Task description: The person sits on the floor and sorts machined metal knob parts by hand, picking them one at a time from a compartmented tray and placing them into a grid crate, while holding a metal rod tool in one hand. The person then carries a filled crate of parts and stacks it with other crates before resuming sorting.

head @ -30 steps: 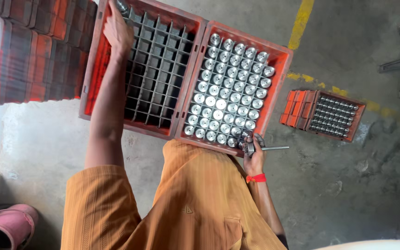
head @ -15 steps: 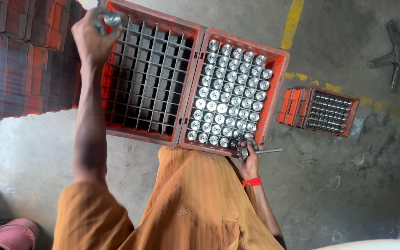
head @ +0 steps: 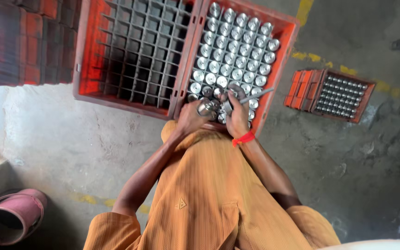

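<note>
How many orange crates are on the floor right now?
3: an empty gridded crate at left, a crate of metal cylinders beside it, a small crate at right. The stack far left may hide more.

A shiny metal cylinder [head: 205,107] sits gripped in the left hand [head: 191,118] at the near edge of the full crate [head: 287,51] — the right hand [head: 237,119] holds a thin rod [head: 255,96].

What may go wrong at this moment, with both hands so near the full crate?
1. The left hand holds a metal cylinder over the packed cylinders; if it slips, it might knock them.
2. The thin rod by the right hand sticks out over the full crate and might catch a fingertip.
</note>
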Available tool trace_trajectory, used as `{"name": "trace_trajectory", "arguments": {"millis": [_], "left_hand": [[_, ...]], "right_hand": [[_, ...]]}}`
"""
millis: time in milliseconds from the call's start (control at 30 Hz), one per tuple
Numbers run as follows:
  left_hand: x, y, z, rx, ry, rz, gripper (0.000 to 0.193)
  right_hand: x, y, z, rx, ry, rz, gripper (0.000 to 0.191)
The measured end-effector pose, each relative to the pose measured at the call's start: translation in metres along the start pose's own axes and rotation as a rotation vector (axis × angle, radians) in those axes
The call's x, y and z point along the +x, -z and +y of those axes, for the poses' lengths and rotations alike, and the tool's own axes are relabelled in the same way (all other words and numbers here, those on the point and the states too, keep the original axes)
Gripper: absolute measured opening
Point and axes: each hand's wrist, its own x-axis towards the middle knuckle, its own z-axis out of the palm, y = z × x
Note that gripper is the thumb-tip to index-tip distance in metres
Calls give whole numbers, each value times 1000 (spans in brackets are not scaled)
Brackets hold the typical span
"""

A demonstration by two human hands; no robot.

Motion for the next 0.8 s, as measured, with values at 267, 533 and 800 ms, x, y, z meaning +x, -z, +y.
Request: {"name": "trace_trajectory", "arguments": {"millis": [267,533,800], "left_hand": [[-12,-35,14,57,-31,-283,41],[21,-57,10,-17,-297,-478,57],[170,-71,99,415,-631,55,68]], "right_hand": [[-20,15,-4,-219,118,-314,12],[-4,72,-20,45,21,41,13],[-7,135,-80,233,302,286,18]]}}
